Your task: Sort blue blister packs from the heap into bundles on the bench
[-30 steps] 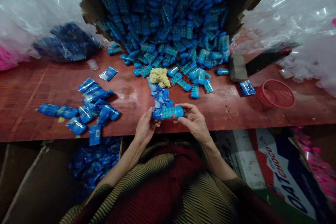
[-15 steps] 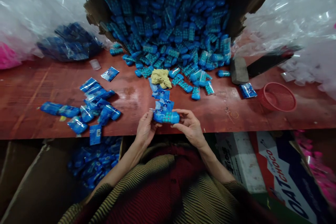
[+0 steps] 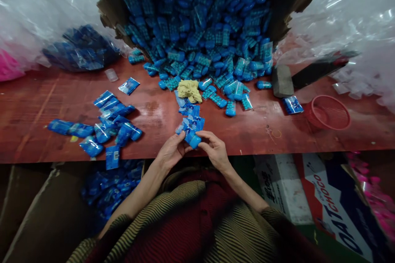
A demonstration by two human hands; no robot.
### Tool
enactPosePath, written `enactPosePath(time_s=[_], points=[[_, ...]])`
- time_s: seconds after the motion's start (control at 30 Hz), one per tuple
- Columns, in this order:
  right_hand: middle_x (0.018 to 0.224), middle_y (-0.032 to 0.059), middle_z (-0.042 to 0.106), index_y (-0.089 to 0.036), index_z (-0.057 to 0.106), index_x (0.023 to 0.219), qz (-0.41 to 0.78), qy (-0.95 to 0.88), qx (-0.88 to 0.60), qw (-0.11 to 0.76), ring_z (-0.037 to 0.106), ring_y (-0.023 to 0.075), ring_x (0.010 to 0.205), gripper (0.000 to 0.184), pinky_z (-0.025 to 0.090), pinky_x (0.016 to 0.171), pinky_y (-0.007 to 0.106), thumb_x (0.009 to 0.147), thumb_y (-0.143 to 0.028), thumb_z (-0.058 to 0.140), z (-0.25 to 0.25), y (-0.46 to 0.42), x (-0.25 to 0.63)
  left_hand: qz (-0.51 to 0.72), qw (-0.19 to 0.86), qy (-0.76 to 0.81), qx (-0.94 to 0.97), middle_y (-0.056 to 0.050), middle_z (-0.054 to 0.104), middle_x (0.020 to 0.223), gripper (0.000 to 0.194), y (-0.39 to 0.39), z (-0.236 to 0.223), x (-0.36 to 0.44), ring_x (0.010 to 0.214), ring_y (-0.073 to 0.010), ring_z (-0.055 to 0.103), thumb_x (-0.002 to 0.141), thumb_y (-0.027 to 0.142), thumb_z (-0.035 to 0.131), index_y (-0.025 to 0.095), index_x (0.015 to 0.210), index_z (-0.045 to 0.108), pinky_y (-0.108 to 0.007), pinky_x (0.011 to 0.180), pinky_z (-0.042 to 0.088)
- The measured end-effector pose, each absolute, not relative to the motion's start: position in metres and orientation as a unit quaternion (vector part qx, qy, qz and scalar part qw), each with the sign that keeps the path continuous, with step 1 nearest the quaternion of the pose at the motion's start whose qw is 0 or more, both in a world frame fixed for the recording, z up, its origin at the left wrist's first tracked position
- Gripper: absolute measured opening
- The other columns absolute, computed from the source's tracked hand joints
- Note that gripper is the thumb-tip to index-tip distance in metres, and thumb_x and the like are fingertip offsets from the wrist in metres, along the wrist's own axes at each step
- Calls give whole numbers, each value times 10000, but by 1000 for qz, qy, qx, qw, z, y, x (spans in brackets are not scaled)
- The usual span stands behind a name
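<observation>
Close to the table's front edge, my left hand point(image 3: 171, 150) and my right hand point(image 3: 216, 151) share one small blue-capped bottle point(image 3: 194, 141). Its blue end points toward my right fingers, and blue printed film covers the part by my left thumb. My left fingers close around the film side; my right thumb and fingers pinch the capped end. Just beyond the bottle lie flat blue printed sleeves point(image 3: 195, 122), partly overlapping it in view. A crumpled yellow cloth point(image 3: 189, 90) sits on the far end of these sleeves.
Unwrapped blue bottles point(image 3: 197, 37) spill from a torn carton behind. Film-covered bottles point(image 3: 114, 111) lie on the left. A stone block point(image 3: 283, 81) and red basket point(image 3: 328, 113) stand right. Below the table edge are a blue heap point(image 3: 114, 189) and cartons point(image 3: 336, 209).
The bottle has tilted, its capped end swinging left and toward me, and more film shows over it. My right hand has shifted left, closer to my left hand.
</observation>
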State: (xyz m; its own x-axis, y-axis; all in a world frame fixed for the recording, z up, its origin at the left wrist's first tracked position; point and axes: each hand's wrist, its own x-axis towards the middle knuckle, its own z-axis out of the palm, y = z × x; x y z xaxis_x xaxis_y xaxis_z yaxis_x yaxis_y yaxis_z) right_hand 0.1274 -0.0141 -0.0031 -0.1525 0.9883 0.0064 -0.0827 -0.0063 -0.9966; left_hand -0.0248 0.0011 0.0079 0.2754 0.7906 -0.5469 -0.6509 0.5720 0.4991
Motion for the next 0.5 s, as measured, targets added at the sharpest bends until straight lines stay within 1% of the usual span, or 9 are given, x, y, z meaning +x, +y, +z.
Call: enactPosePath(time_s=[0.07,0.1,0.17,0.23,0.33,0.37,0.43,0.5], points=[[997,15,622,-274,630,1023,637,-441,-419,473,597,136,755,294,545,637,274,733,-270,674,-1,-8,129,448,808,371,95,-49,695,817,168,1,7,-26,689,-147,650,742,252,689,140,860,647,-283,667,555],[999,6,612,-284,617,1049,662,-421,-405,470,574,118,720,367,538,625,258,694,-255,708,-1,-5,130,444,813,364,97,-54,696,831,172,1,7,-27,717,-156,656,746,250,684,143,877,649,-298,699,552],[1055,-6,587,-309,584,1124,689,-418,-373,460,547,97,727,526,531,682,250,635,-222,757,1,1,133,431,823,355,102,-70,698,868,193,0,7,-28,801,-183,664,757,241,669,148,926,651,-327,764,539],[1126,-11,555,-338,550,1191,712,-440,-332,434,551,97,792,611,522,752,256,633,-215,766,2,5,136,418,831,351,108,-83,699,899,233,0,8,-30,859,-204,663,754,231,667,150,972,650,-343,796,525],[1177,-20,517,-390,520,1230,749,-450,-274,401,558,121,890,623,530,745,261,670,-234,745,2,6,138,392,841,353,117,-79,701,869,271,0,11,-32,794,-196,665,721,222,695,148,978,656,-329,757,526],[1189,-21,507,-400,516,1234,755,-448,-266,399,558,124,895,622,534,732,259,677,-241,741,2,6,138,385,844,353,122,-75,701,854,277,-1,12,-33,760,-188,664,709,224,705,148,972,660,-320,735,527],[1203,-13,503,-395,510,1246,755,-449,-265,399,558,117,861,620,536,712,253,686,-258,735,0,6,137,380,848,347,130,-68,700,836,293,-1,14,-33,729,-184,661,692,238,724,151,965,664,-317,715,527],[1202,2,516,-365,509,1258,746,-458,-273,399,555,109,823,607,534,712,253,697,-283,728,-1,6,138,386,848,338,132,-63,700,827,323,-3,15,-32,743,-191,661,677,258,741,154,973,664,-333,733,527]])
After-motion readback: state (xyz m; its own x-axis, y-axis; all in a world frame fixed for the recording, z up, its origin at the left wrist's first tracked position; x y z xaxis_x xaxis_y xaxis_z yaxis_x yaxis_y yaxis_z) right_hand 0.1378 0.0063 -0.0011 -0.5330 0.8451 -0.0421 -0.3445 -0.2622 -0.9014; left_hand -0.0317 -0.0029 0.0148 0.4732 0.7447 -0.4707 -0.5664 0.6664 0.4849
